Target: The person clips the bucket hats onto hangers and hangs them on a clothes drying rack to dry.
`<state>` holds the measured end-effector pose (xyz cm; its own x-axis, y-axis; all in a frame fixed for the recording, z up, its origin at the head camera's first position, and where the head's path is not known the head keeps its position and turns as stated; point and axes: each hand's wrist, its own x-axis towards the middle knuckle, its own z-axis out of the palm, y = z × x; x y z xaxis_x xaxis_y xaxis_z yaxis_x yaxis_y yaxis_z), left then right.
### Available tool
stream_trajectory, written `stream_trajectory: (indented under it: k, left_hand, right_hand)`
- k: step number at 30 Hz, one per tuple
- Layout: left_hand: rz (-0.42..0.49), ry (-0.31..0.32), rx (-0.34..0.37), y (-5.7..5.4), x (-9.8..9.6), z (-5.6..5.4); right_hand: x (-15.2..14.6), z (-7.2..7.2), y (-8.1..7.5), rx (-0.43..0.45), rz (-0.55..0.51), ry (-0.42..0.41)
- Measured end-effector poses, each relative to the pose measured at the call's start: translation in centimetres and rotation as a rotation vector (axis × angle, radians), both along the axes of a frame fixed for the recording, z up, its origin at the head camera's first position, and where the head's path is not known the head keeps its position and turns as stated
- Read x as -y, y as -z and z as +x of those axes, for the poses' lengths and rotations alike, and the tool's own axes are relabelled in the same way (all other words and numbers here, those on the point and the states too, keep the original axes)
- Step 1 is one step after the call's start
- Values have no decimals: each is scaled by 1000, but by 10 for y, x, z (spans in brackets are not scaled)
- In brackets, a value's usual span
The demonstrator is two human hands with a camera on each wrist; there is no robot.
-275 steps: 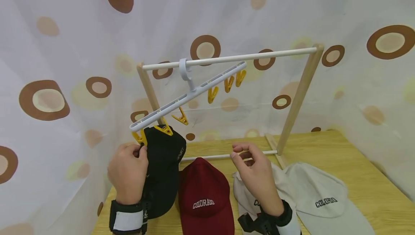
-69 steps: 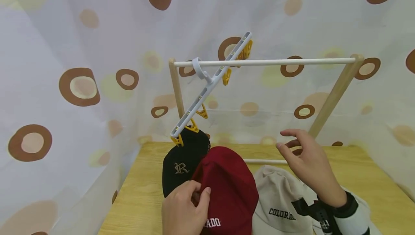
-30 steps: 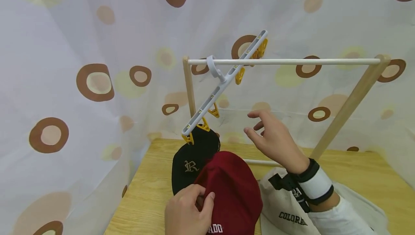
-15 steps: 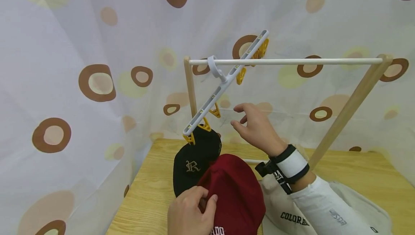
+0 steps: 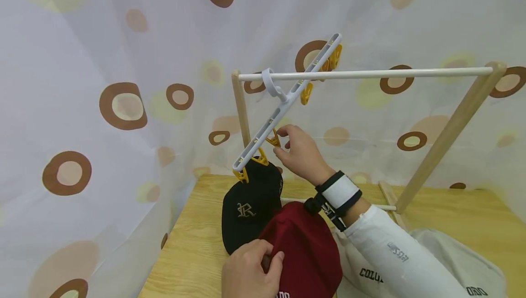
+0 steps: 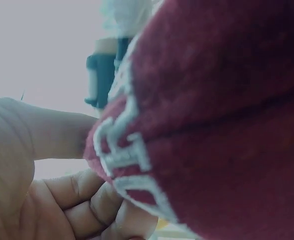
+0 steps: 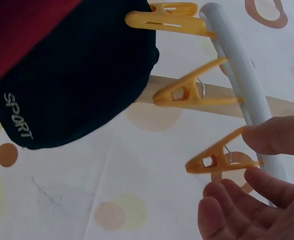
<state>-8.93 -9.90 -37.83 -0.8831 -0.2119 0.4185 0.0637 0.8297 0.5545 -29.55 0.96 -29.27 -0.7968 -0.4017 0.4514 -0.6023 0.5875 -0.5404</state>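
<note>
My left hand [image 5: 251, 268] pinches the edge of a dark red cap [image 5: 306, 254] with thumb and fingers; the left wrist view shows its white lettering close up. Near the white hanger [image 5: 265, 131], my right hand [image 5: 302, 154] has thumb and index finger on the two handles of a yellow clip [image 7: 214, 156], the innermost on this side. That clip's tip holds nothing. A black cap [image 5: 250, 206] hangs from the outermost yellow clip [image 7: 164, 19], partly behind the red cap. Between these, another yellow clip [image 7: 187, 92] shows, its tip at the black cap's side.
The hanger hooks over a white rail [image 5: 370, 74] on a wooden-ended rack [image 5: 452, 129]. Yellow clips [image 5: 306, 93] also hang from its far end. Two pale caps [image 5: 444, 252] lie on the wooden table [image 5: 189, 238], partly under my right sleeve [image 5: 394, 252]. A spotted curtain [image 5: 185, 24] stands behind.
My left hand has moved from the black cap to the red one and lifted it beside the black cap. Lately my right hand has moved left to the inner yellow clip.
</note>
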Motion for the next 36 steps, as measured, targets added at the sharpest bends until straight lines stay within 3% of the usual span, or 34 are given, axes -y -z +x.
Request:
stream_trajectory:
  k: [4,9,12,17,23,30,36]
  left_hand:
    - [-3,24,16,3,-2,-1]
    - [7,48,101,9,-3,-3]
    - [-1,68,151,13,-3,-5]
    - [-11,101,174,18,-4,-9]
    - [4,134,207,19,-9,-14]
    - [15,194,218,17,-18,-21]
    - [25,209,248,19,-20,-26]
  right_hand:
    - [11,-3,-2,11,-43,41]
    - [19,-9,-6,74,-97,32]
    - [23,-10,-8,98,-104,23]
    - [28,-9,-10,88,-96,40]
    - [31,-7,-6,35,-107,65]
    - [34,-6,3,-99,-112,99]
    - [35,-5,6,-179,-105,114]
